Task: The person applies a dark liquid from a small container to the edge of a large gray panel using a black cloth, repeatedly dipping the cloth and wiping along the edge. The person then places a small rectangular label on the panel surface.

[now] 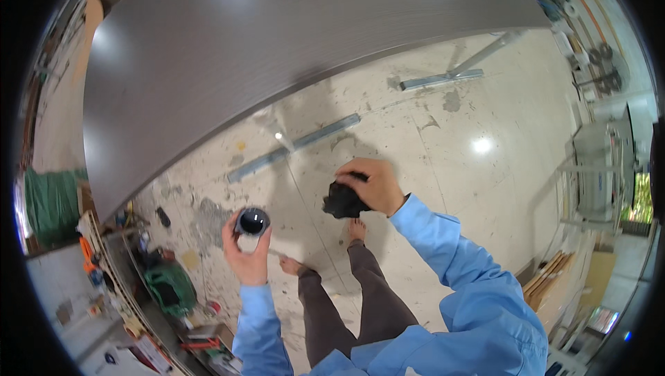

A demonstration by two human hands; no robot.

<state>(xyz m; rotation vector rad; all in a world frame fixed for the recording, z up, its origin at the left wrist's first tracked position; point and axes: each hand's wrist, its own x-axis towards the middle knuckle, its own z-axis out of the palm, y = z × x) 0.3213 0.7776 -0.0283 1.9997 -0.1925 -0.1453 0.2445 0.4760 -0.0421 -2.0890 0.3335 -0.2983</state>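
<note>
Between the thumb and fingers of my left hand (pixel 248 258) is a small round cup-like thing (pixel 252 221) with a grey rim and a glossy black middle. Whether that middle is dark liquid, a lid or glass, I cannot tell. To the right and slightly higher in the picture, my right hand (pixel 375 185) is closed on a crumpled black cloth (pixel 342 200), which hangs below the fingers. Hand and cloth are apart from the cup-like thing. Both hands are held over the floor, short of the table edge.
A large dark table (pixel 277 29) fills the far side, with metal feet (pixel 298 147) under it. At the left stand a cluttered shelf (pixel 149 307) and a green bag (pixel 170 286). A metal rack (pixel 596 175) stands at the right. My bare feet (pixel 291 266) are on the stained pale floor (pixel 443 147).
</note>
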